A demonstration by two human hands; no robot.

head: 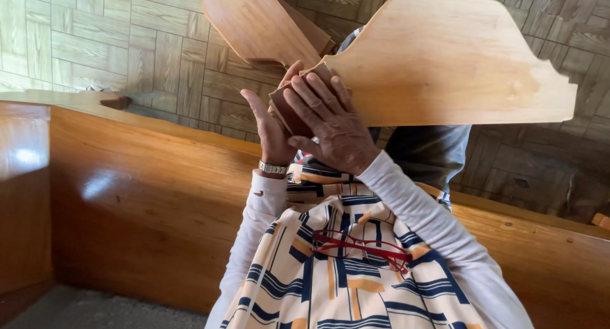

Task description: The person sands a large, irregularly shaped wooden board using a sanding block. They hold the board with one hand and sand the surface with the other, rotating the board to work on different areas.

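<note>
Head view | our left hand (270,129) and right hand (333,129) both clasp a brown block (289,110) against the board (445,62) edge | board held over our lap, surface bare and pale | sanding looks mid-way

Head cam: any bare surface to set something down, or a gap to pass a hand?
Free: the polished wooden bench left of the left sleeve, and the parquet floor beyond its rail. Crowded: centre top, where left hand and right hand press a brown sanding block against the shaped wooden panel; red glasses hang on the shirt below.
</note>
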